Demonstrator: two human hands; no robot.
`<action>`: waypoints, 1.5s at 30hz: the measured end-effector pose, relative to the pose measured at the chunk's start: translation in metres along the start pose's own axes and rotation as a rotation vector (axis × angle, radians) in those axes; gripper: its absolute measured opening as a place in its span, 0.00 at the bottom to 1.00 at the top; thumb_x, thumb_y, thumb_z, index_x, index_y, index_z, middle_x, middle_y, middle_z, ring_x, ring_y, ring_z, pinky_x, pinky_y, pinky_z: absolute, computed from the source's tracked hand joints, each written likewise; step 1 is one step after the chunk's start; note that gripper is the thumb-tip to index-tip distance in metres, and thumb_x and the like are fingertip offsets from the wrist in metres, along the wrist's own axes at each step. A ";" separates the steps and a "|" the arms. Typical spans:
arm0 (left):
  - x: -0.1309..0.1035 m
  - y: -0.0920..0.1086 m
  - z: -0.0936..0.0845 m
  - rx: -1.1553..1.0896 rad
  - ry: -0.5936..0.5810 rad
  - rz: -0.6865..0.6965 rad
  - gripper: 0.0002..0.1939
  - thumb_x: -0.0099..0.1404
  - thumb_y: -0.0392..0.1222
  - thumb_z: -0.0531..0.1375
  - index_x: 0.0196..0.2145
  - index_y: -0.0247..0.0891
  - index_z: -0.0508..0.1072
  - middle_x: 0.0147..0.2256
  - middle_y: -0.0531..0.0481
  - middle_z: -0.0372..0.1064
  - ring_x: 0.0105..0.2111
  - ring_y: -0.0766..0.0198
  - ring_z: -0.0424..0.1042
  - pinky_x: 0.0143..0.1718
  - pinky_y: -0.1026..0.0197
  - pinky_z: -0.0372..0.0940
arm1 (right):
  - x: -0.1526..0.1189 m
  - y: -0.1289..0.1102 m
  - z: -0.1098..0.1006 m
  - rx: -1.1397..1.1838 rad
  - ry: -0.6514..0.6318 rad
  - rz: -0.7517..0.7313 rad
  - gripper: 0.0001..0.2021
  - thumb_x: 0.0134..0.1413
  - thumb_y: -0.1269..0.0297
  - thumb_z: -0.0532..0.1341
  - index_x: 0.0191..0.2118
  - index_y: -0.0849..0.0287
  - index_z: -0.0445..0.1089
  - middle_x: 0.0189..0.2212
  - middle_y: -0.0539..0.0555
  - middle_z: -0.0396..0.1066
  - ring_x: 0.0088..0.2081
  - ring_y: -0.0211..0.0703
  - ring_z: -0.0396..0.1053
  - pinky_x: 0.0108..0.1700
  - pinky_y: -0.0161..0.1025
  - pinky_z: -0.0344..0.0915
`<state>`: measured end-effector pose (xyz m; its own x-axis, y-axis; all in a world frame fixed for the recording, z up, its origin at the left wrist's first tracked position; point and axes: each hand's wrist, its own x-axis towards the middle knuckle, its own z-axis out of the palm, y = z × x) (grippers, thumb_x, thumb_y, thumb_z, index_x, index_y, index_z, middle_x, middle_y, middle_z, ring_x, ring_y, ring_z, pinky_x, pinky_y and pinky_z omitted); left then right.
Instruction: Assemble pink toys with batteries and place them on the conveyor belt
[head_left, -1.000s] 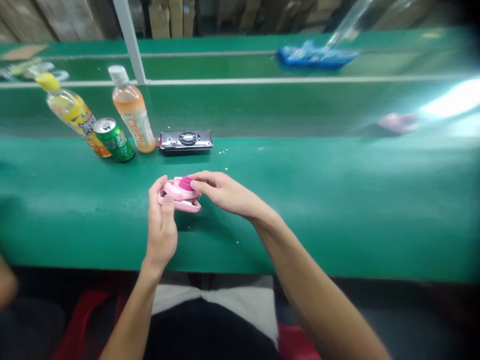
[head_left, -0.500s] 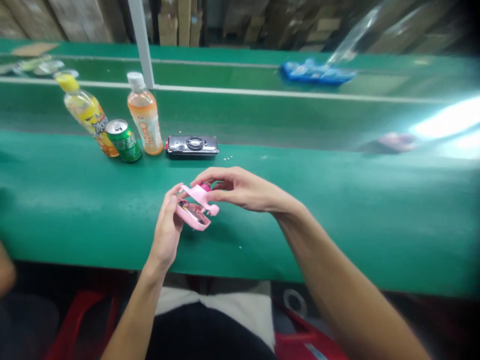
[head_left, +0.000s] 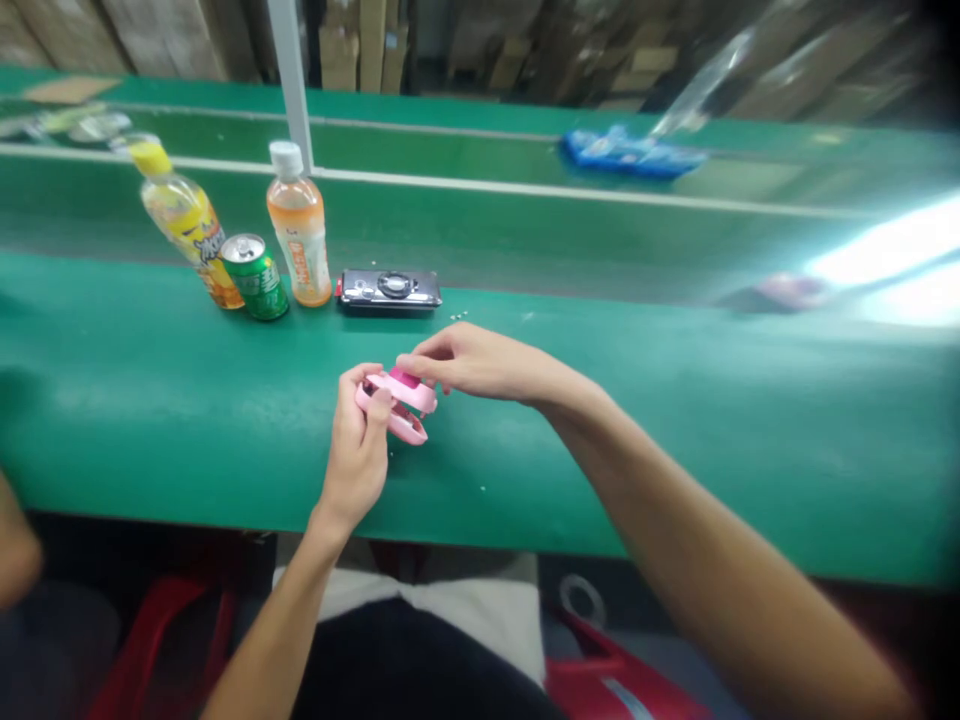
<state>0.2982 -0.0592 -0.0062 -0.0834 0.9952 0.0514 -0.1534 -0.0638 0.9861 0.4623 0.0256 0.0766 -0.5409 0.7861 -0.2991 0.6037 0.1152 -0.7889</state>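
Above the green table, my left hand (head_left: 358, 440) is closed round the left end of a pink plastic casing. Its lower half (head_left: 407, 428) lies under the upper pink shell (head_left: 415, 394), and a wedge-shaped gap stays between them at the right end. A darker pink part (head_left: 405, 377) sits on top of the upper shell. My right hand (head_left: 457, 360) pinches at this part and the shell's far edge with thumb and fingers. The inside of the casing is mostly hidden now.
Behind my hands stand a yellow-capped bottle (head_left: 184, 225), a green can (head_left: 255, 278), an orange drink bottle (head_left: 300, 230) and a black device (head_left: 390, 291). Small white bits (head_left: 459, 316) lie near it. A blue tray (head_left: 630, 152) rests farther back. Another person's arm (head_left: 16, 550) shows at left.
The upper shell has come down onto the lower half and its left end now meets it. My left thumb has moved over the upper shell. The view has shifted slightly.
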 end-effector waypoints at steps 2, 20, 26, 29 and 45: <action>0.000 -0.004 -0.001 0.011 0.003 0.000 0.23 0.73 0.61 0.57 0.54 0.41 0.67 0.49 0.45 0.73 0.41 0.59 0.78 0.42 0.59 0.73 | 0.002 -0.007 -0.006 -0.081 -0.056 0.010 0.21 0.60 0.46 0.62 0.32 0.61 0.80 0.27 0.53 0.77 0.29 0.42 0.71 0.32 0.37 0.65; 0.019 0.003 -0.001 -0.344 -0.079 -0.141 0.21 0.72 0.57 0.59 0.52 0.38 0.72 0.49 0.42 0.77 0.47 0.53 0.79 0.49 0.53 0.74 | -0.013 -0.018 -0.012 -0.021 0.158 -0.326 0.11 0.58 0.61 0.66 0.45 0.55 0.80 0.43 0.51 0.81 0.42 0.45 0.75 0.46 0.41 0.71; 0.014 0.002 0.010 -0.368 0.070 -0.114 0.22 0.74 0.59 0.56 0.54 0.40 0.68 0.50 0.42 0.76 0.47 0.55 0.79 0.51 0.52 0.73 | -0.053 -0.004 0.067 -0.278 0.866 -0.278 0.18 0.66 0.49 0.62 0.33 0.57 0.79 0.31 0.55 0.75 0.33 0.44 0.70 0.38 0.42 0.67; 0.011 0.001 0.015 -0.384 0.072 -0.097 0.22 0.74 0.59 0.57 0.55 0.41 0.67 0.51 0.43 0.75 0.45 0.57 0.79 0.49 0.54 0.74 | -0.050 0.002 0.090 -0.312 0.880 -0.155 0.21 0.62 0.43 0.63 0.36 0.58 0.78 0.36 0.57 0.73 0.37 0.47 0.70 0.39 0.43 0.67; 0.019 -0.010 0.029 -0.372 0.135 -0.088 0.26 0.70 0.62 0.60 0.57 0.43 0.63 0.48 0.46 0.73 0.47 0.59 0.77 0.50 0.58 0.70 | -0.011 0.021 0.119 0.398 0.983 -0.109 0.18 0.63 0.44 0.62 0.39 0.55 0.74 0.51 0.58 0.65 0.53 0.48 0.70 0.50 0.41 0.74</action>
<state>0.3271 -0.0373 -0.0109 -0.1793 0.9808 -0.0763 -0.5092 -0.0262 0.8602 0.4114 -0.0525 -0.0008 0.2376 0.9488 0.2081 0.2496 0.1474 -0.9571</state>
